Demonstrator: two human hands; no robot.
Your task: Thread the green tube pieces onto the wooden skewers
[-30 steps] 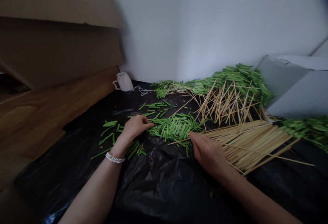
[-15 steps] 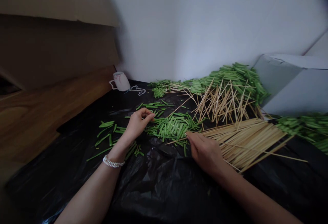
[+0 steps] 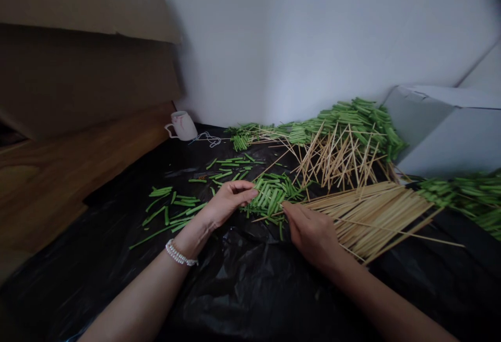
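My left hand [image 3: 237, 198], a beaded bracelet on its wrist, is over the left side of a heap of short cut green stems [image 3: 276, 190]. Its thumb and fingers are pinched together; what is between them, if anything, is too small to make out. At the heap's right edge, my right hand [image 3: 313, 230] is closed, with the pale tip of a bamboo skewer [image 3: 282, 205] showing at its fingertips. The rest of that skewer is hidden by the hand. A spread bundle of bamboo skewers [image 3: 379, 216] lies beside and beyond this hand.
Skewers threaded with green stems [image 3: 352, 122] are piled against the wall. Loose stems [image 3: 183, 203] lie on black plastic sheeting [image 3: 242, 279] at left. A white mug [image 3: 183, 126] stands at the back, a cardboard box [image 3: 90, 65] at left, a pale box [image 3: 442, 128] at right.
My left hand has moved right, from the heap's left edge to over the stems, close to my right hand. My right hand has stayed nearly in place.
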